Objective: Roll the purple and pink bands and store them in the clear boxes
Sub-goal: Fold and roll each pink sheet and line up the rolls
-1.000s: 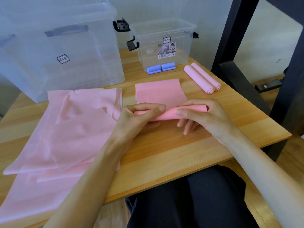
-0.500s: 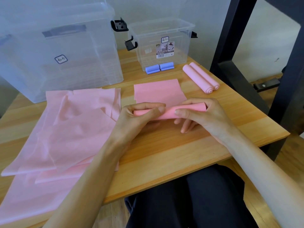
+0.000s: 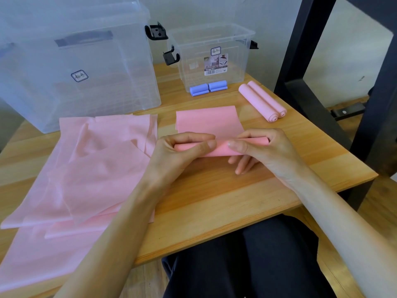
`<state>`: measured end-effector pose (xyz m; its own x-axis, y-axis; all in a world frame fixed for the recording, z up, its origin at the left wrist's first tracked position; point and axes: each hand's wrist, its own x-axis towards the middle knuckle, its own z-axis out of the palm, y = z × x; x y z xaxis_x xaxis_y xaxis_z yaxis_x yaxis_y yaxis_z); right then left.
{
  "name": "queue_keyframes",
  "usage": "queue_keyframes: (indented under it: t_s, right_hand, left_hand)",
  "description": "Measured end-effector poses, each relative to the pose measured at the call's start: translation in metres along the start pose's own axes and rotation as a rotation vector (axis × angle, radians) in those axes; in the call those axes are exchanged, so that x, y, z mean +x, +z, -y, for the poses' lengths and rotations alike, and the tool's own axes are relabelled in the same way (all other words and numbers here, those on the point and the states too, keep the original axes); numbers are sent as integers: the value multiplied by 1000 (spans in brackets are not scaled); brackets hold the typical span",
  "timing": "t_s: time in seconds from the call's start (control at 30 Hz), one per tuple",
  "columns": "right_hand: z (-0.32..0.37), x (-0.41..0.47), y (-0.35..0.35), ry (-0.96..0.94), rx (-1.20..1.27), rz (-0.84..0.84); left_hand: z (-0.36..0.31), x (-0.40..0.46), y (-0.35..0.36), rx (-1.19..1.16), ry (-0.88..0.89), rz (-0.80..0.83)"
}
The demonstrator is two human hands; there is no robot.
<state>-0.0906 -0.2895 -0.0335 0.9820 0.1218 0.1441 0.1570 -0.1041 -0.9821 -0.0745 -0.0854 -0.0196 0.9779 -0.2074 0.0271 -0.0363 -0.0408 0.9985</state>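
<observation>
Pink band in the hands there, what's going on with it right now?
A person is rolling a pink band on the wooden table. The left hand and right hand both grip the rolled part, with a flat stretch not yet rolled. Two finished pink rolls and two purple rolls lie outside the small clear box. More unrolled pink bands are piled on the left, before the large clear box.

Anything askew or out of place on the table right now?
Mostly tidy. The loose pink bands at the left lie in a crumpled, overlapping heap and hang over the table's near edge. Both hands grip the half-rolled pink band. Four finished rolls sit outside the small clear box.
</observation>
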Motion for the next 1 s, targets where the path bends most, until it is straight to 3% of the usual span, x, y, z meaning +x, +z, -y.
queue_keyframes:
  t_s: [0.27, 0.53, 0.8, 1.0]
  right_hand:
    - [0, 1, 2, -36, -2, 24]
    - [-2, 1, 0, -16, 16, 20]
    - [0, 1, 2, -41, 13, 31]
    - [0, -1, 0, -9, 17, 19]
  left_hand:
    - [2, 1, 1, -96, -92, -43]
    - [1, -1, 1, -17, -28, -9]
    - [-2, 0, 1, -104, -142, 8]
    - [-1, 0, 1, -153, -84, 32]
